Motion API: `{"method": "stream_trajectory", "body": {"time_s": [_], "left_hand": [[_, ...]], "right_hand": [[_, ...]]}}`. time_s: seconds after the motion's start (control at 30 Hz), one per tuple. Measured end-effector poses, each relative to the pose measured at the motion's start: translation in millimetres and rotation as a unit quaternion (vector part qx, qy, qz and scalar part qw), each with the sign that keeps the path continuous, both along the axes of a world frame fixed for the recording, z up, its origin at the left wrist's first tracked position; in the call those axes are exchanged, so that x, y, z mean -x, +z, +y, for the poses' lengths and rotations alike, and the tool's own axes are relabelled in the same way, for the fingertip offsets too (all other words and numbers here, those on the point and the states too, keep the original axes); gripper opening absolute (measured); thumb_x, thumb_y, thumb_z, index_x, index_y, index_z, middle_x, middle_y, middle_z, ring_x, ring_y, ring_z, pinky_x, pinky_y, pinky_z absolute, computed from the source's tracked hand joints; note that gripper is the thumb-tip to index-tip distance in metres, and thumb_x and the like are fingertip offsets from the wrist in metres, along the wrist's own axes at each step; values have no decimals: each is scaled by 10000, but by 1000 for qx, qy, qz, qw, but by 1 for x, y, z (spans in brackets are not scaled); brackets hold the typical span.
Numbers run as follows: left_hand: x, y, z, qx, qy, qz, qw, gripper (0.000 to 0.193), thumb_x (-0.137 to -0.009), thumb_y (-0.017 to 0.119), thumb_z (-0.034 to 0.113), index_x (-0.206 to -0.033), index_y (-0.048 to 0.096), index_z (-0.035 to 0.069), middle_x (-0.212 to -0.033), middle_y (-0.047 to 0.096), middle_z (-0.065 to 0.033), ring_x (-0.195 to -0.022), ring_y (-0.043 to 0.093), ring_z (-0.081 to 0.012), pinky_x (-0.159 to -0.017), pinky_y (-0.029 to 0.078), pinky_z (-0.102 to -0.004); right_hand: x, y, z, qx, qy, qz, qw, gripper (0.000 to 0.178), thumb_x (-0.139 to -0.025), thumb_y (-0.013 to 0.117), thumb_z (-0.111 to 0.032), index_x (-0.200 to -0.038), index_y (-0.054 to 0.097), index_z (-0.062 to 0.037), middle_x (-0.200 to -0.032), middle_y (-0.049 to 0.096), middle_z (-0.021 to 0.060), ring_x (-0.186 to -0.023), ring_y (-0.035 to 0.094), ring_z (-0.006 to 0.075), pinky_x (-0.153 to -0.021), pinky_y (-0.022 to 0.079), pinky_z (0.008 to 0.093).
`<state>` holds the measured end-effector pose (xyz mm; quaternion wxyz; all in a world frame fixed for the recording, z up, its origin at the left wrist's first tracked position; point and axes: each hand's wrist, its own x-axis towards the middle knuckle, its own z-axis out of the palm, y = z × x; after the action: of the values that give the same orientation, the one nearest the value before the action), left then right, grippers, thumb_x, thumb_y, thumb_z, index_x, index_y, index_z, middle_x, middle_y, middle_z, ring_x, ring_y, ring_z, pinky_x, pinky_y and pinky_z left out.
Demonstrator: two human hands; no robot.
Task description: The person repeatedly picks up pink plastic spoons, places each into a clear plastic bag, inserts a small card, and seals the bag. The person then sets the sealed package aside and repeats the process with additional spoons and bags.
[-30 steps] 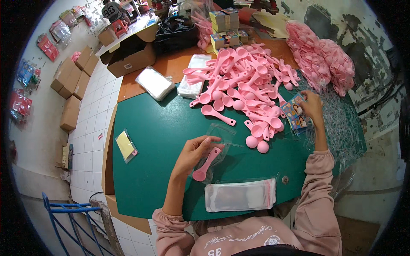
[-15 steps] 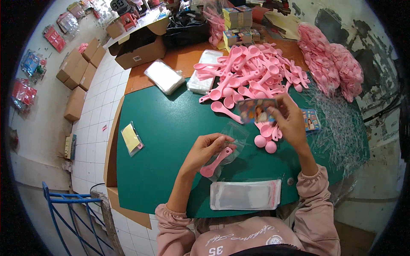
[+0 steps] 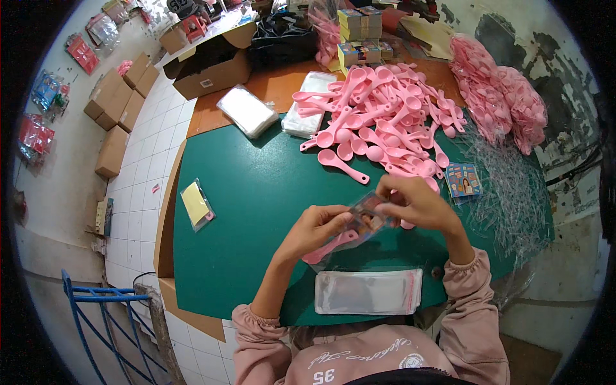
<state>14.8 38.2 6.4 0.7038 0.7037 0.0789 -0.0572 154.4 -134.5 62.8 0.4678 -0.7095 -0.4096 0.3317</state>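
Note:
My left hand (image 3: 319, 230) is closed on a clear plastic bag with a pink measuring spoon (image 3: 331, 247) inside it. A printed picture card (image 3: 368, 217) is pinched in my right hand (image 3: 414, 204) at the mouth of that bag; how far the card sits inside I cannot tell. Below my hands lies a stack of clear bags (image 3: 368, 292). Beyond them spreads a large heap of pink spoons (image 3: 385, 115), and one loose spoon (image 3: 343, 167) rests at its near edge. A few more cards (image 3: 463, 181) lie right of my right hand.
A bagged piece with a yellow card (image 3: 197, 203) lies on the left of the green table (image 3: 244, 192). Clear plastic strips (image 3: 507, 199) cover the right side. Behind stand packs of white bags (image 3: 248, 112), an open carton (image 3: 215, 70), stacked cards (image 3: 359, 35) and sacks of spoons (image 3: 487, 90).
My right hand has brought the card down and left from near the heap to the bag. My left hand has shifted slightly right, still gripping the bag.

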Motion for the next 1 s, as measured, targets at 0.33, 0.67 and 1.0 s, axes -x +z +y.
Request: {"method": "stream_trajectory", "body": {"time_s": [0.33,0.67,1.0], "left_hand": [[3,11,-9,-227,-17,-19,974,652,-837,557,162,-1382,202,130,-833,635,-198,-676,617,-333,-644,464,-345],[24,16,18,-244,-58,-48,967,664,-779,650,191,-1344,306,136,-888,645,-169,-800,641,-235,-719,495,-348],[46,7,0,-245,238,-5,940,546,-868,545,228,-1321,275,89,-1038,576,-161,-957,586,-236,-781,493,-342]], "right_hand": [[1,-20,3,-11,162,-76,984,219,-759,634,-137,-946,613,-24,-719,607,80,-672,579,132,-580,448,252],[4,-22,3,27,38,1,999,228,-696,632,-74,-918,649,-25,-758,642,28,-641,569,101,-592,449,247],[18,-18,14,-22,-104,-118,987,133,-687,659,-94,-789,626,-16,-657,578,73,-632,564,150,-594,441,270]]}}
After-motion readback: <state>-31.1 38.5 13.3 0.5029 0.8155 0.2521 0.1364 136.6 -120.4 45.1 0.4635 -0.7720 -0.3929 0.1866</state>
